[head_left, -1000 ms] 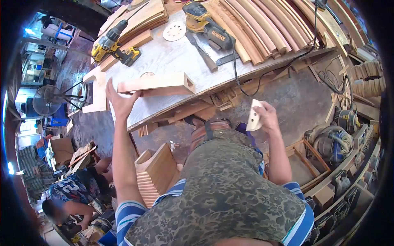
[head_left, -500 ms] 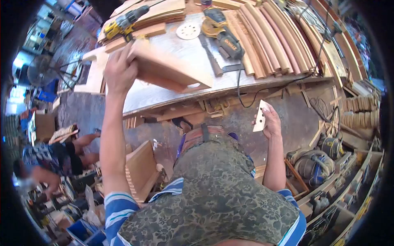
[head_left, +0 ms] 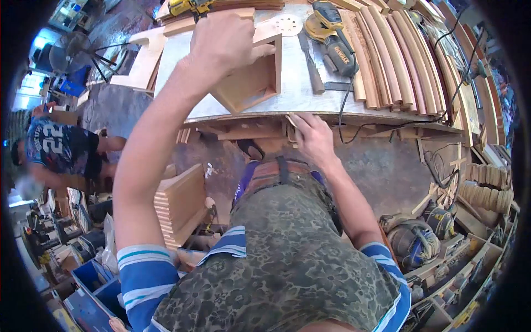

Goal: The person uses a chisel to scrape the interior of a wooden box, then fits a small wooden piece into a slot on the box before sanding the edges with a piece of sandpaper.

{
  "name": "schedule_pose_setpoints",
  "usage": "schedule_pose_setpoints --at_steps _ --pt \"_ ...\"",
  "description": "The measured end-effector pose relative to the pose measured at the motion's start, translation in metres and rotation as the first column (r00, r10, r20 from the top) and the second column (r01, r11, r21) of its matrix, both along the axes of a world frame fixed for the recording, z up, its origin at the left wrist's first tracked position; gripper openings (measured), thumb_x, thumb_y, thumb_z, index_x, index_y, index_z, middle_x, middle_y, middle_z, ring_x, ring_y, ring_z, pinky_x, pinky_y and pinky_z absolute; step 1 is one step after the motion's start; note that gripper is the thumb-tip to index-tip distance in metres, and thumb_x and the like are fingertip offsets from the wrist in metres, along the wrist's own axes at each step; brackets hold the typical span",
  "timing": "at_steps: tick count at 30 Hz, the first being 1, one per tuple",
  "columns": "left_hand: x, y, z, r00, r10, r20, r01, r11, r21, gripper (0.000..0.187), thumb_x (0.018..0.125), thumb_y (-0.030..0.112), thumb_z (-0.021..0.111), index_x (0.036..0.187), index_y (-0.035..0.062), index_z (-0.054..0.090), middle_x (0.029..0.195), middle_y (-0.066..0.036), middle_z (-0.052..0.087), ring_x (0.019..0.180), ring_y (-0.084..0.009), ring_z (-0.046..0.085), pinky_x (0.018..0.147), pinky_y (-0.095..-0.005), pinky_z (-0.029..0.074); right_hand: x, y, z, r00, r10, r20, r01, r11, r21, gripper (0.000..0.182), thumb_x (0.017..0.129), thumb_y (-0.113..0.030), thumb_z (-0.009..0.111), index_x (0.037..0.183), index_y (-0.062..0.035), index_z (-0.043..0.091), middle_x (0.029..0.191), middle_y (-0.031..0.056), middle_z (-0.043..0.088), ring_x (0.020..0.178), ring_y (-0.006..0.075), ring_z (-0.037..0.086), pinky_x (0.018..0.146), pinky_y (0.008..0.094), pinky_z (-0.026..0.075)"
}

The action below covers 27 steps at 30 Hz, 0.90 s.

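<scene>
A small open wooden box point(head_left: 250, 88) is tilted at the front of the workbench, its hollow inside facing me. My left hand point(head_left: 225, 44) grips it from above, the thumb reaching over the rim at the right. Low at the bench's front edge is my right hand point(head_left: 315, 138), its fingers closed on a folded sanding disc point(head_left: 291, 120). Only a thin edge of that disc shows; the fingers cover the rest. Beyond the box lies a round sanding disc with holes point(head_left: 289, 25). A chisel-like tool with a wooden handle point(head_left: 312, 63) rests beside it.
A corded sander point(head_left: 334, 47) lies on the workbench point(head_left: 293, 102), its cable point(head_left: 345, 110) hanging over the front edge. Curved wooden strips point(head_left: 387, 61) are stacked at the right. A yellow drill point(head_left: 191, 6) lies at the back left. Another person point(head_left: 66, 146) crouches at the far left.
The box has turned so its inside faces me, and my left hand has moved right with it. My right hand has swung left and up to the bench edge with the folded sanding disc.
</scene>
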State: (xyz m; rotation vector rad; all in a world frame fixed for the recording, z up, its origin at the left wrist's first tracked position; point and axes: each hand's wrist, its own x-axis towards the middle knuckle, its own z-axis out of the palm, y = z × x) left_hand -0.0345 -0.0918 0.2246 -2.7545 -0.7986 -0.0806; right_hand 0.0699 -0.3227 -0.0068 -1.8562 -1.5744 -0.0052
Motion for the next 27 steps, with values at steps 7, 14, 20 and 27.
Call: schedule_pose_setpoints --at_steps 7,14,20,27 --pt "-0.009 0.007 -0.014 0.982 0.078 0.172 -0.017 0.943 -0.331 0.070 0.090 0.070 0.057 0.100 0.0036 0.075 0.093 -0.024 0.074 0.091 -0.0412 0.072 0.083 -0.0501 0.056 -0.018 0.059 -0.009 0.964 0.082 0.254 -0.082 0.997 -0.012 0.041 0.080 -0.012 0.068 0.121 -0.0131 0.070 0.112 0.0040 0.069 0.090 0.0285 0.064 0.078 0.0427 0.049" --pt "-0.016 0.018 -0.028 0.950 -0.083 0.301 0.253 0.771 -0.585 0.071 0.097 0.053 0.057 0.141 -0.0016 0.054 0.123 -0.029 0.068 0.114 -0.0460 0.066 0.099 -0.0491 0.051 -0.031 0.093 -0.018 0.952 -0.044 0.304 0.115 0.969 -0.219 0.059 0.073 -0.016 0.073 0.132 -0.0161 0.064 0.121 0.0083 0.060 0.100 0.0302 0.060 0.083 0.0462 0.046" --pt "-0.019 0.040 -0.038 0.844 -0.220 0.490 0.515 0.589 -0.623 0.072 0.091 0.040 0.063 0.141 -0.0108 0.049 0.095 -0.027 0.074 0.098 -0.0399 0.074 0.089 -0.0460 0.058 -0.052 0.097 -0.004 0.900 -0.102 0.423 0.236 0.931 -0.279 0.057 0.079 -0.015 0.066 0.136 -0.0180 0.061 0.112 0.0125 0.058 0.095 0.0330 0.059 0.083 0.0481 0.046" --pt "-0.016 0.037 -0.039 0.871 -0.223 0.437 0.477 0.595 -0.647 0.061 0.092 0.035 0.062 0.136 -0.0054 0.054 0.108 -0.030 0.072 0.104 -0.0418 0.072 0.093 -0.0491 0.057 -0.062 0.105 -0.022 0.887 -0.218 0.407 0.368 0.867 -0.337 0.055 0.079 -0.017 0.066 0.134 -0.0242 0.061 0.110 0.0113 0.060 0.096 0.0325 0.060 0.085 0.0480 0.045"
